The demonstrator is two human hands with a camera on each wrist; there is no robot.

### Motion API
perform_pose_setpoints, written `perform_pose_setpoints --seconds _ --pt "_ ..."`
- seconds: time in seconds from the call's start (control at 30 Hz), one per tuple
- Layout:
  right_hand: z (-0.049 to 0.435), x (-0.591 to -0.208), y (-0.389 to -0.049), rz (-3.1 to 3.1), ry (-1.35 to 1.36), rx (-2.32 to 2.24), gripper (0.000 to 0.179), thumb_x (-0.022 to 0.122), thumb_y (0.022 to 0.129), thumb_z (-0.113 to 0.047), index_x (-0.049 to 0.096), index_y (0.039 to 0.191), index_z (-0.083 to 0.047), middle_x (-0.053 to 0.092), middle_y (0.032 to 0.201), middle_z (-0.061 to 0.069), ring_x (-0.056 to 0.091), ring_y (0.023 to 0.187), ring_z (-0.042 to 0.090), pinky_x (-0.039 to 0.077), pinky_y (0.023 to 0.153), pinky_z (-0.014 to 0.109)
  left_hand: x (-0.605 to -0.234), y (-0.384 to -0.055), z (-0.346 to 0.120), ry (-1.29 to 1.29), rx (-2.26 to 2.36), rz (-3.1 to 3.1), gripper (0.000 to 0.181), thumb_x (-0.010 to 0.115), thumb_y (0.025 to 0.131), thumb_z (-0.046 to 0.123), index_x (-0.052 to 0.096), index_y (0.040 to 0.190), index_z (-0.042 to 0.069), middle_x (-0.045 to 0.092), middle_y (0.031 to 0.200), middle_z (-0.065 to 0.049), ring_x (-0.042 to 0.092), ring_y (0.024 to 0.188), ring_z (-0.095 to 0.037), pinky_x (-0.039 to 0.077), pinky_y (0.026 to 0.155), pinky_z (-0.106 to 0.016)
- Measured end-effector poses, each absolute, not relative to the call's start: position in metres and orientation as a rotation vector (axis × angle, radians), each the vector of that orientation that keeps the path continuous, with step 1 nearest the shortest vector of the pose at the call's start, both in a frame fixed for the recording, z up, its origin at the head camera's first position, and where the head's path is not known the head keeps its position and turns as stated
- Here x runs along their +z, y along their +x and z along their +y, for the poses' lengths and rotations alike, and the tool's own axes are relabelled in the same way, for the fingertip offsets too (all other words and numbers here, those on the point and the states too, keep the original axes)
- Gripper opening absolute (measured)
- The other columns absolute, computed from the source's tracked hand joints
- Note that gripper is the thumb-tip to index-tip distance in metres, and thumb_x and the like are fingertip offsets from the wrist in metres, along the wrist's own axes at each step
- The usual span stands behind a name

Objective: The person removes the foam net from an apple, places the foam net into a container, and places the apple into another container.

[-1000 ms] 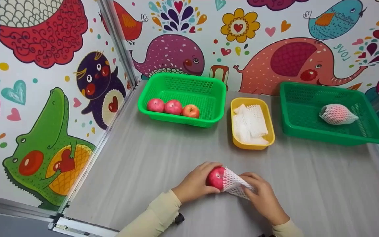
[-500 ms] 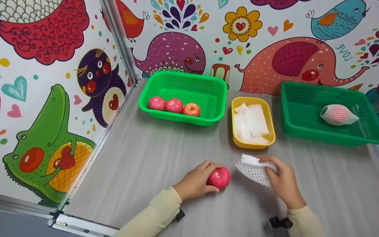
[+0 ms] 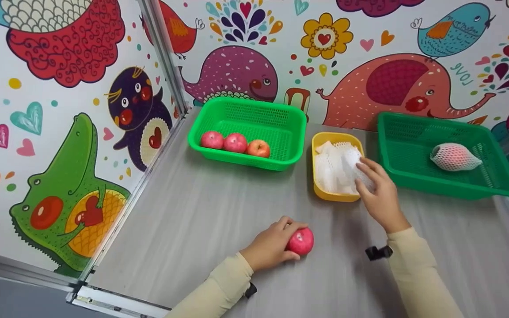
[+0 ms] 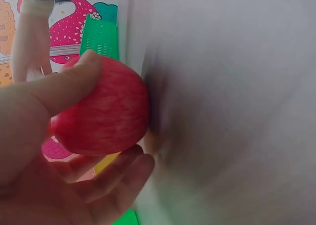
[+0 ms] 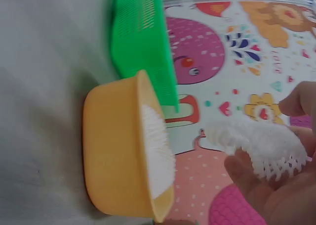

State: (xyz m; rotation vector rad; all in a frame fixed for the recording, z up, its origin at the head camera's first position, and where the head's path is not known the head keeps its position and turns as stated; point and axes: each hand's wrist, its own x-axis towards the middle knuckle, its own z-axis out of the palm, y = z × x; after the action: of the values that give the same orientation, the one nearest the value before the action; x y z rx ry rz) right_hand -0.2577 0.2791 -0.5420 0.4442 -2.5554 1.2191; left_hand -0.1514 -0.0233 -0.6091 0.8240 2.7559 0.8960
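Observation:
My left hand [image 3: 270,245] grips a red apple [image 3: 302,242] low over the grey table. In the left wrist view, the thumb [image 4: 74,84] lies along one side of the apple [image 4: 111,111] and the fingers curl beneath it. Over the right side of a yellow tub [image 3: 336,197], my right hand [image 3: 380,196] holds a white foam fruit net [image 3: 351,159]. The right wrist view has this net [image 5: 264,143] crumpled between thumb and fingers, apart from the tub's rim. Other white foam nets [image 3: 330,170] lie inside the tub.
At the back left, a light green basket [image 3: 248,162] contains two red apples [image 3: 235,143] and a more orange one [image 3: 258,149]. A dark green basket [image 3: 440,187] at the back right holds a fruit wrapped in a foam net [image 3: 454,157]. Patterned walls stand behind and left.
The foam net has come off the apple. My right hand has carried it away and forward to the yellow tub. My left hand keeps the apple in nearly the same place.

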Motion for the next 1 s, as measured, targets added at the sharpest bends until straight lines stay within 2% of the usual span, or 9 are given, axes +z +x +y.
perform_pose_setpoints --seconds 0.1,0.13,0.27,0.63,0.73,0.8,0.87,0.93,1.0 --pt "0.274 -0.549 -0.276 -2.718 0.460 1.161 0.050 0.067 0.108 -0.011 0.056 0.154 0.005 0.042 0.168 0.017 0.036 0.155 0.041 0.033 0.122 0.060 -0.611 -0.152 -0.022 0.808 0.895 2.750 0.075 0.091 0.092 0.034 0.055 0.157 0.024 0.054 0.138 -0.003 0.060 0.124 -0.023 0.058 0.096 -0.038" --pt "0.272 -0.552 -0.281 -2.770 0.469 1.145 0.051 0.066 0.109 -0.013 0.053 0.155 0.006 0.039 0.169 0.018 0.033 0.156 0.042 0.031 0.122 0.063 -0.612 -0.153 -0.022 0.805 0.898 2.747 0.075 0.091 0.092 0.034 0.055 0.157 0.024 0.054 0.138 -0.003 0.061 0.124 -0.023 0.058 0.096 -0.039" --pt "0.265 -0.567 -0.296 -2.951 0.525 1.063 0.055 0.064 0.111 -0.018 0.049 0.157 0.009 0.033 0.172 0.022 0.029 0.158 0.045 0.027 0.124 0.064 -0.615 -0.154 -0.022 0.803 0.913 2.734 0.075 0.091 0.092 0.035 0.054 0.157 0.026 0.054 0.137 -0.002 0.061 0.123 -0.022 0.057 0.096 -0.040" --pt "0.254 -0.587 -0.308 -3.176 0.609 0.926 0.050 0.059 0.114 -0.027 0.059 0.147 0.011 0.043 0.164 0.029 0.032 0.154 0.052 0.025 0.124 0.065 -0.612 -0.156 -0.023 0.801 0.939 2.692 0.076 0.090 0.092 0.035 0.054 0.158 0.026 0.054 0.135 -0.001 0.061 0.123 -0.020 0.057 0.097 -0.037" --pt "0.251 -0.585 -0.309 -3.199 0.588 0.835 0.048 0.060 0.113 -0.025 0.062 0.145 0.011 0.046 0.161 0.030 0.034 0.149 0.053 0.030 0.122 0.066 -0.612 -0.157 -0.024 0.798 0.940 2.689 0.075 0.090 0.092 0.035 0.054 0.157 0.026 0.054 0.134 -0.002 0.061 0.123 -0.020 0.057 0.097 -0.037" --pt "0.248 -0.585 -0.309 -3.182 0.588 0.744 0.043 0.062 0.112 -0.025 0.069 0.137 0.009 0.053 0.155 0.030 0.039 0.141 0.052 0.036 0.116 0.066 -0.612 -0.157 -0.024 0.800 0.934 2.697 0.075 0.091 0.091 0.036 0.055 0.156 0.026 0.054 0.134 -0.002 0.061 0.122 -0.021 0.057 0.096 -0.037" --pt "0.246 -0.584 -0.309 -3.149 0.610 0.640 0.035 0.063 0.111 -0.024 0.077 0.120 0.005 0.064 0.143 0.029 0.045 0.131 0.049 0.041 0.105 0.066 -0.612 -0.157 -0.024 0.805 0.926 2.708 0.075 0.091 0.091 0.036 0.055 0.156 0.026 0.054 0.133 -0.002 0.062 0.122 -0.021 0.057 0.095 -0.037" --pt "0.244 -0.582 -0.310 -3.125 0.637 0.556 0.031 0.063 0.110 -0.024 0.078 0.106 0.002 0.072 0.126 0.027 0.050 0.121 0.048 0.043 0.097 0.066 -0.612 -0.158 -0.024 0.813 0.919 2.717 0.074 0.091 0.091 0.037 0.056 0.155 0.026 0.054 0.132 -0.002 0.063 0.121 -0.022 0.057 0.094 -0.037" --pt "0.243 -0.579 -0.312 -3.132 0.663 0.520 0.031 0.061 0.110 -0.024 0.077 0.102 0.002 0.073 0.120 0.027 0.054 0.116 0.049 0.045 0.096 0.066 -0.612 -0.159 -0.024 0.817 0.919 2.720 0.074 0.091 0.091 0.037 0.056 0.155 0.026 0.054 0.132 -0.002 0.063 0.121 -0.022 0.057 0.094 -0.037"
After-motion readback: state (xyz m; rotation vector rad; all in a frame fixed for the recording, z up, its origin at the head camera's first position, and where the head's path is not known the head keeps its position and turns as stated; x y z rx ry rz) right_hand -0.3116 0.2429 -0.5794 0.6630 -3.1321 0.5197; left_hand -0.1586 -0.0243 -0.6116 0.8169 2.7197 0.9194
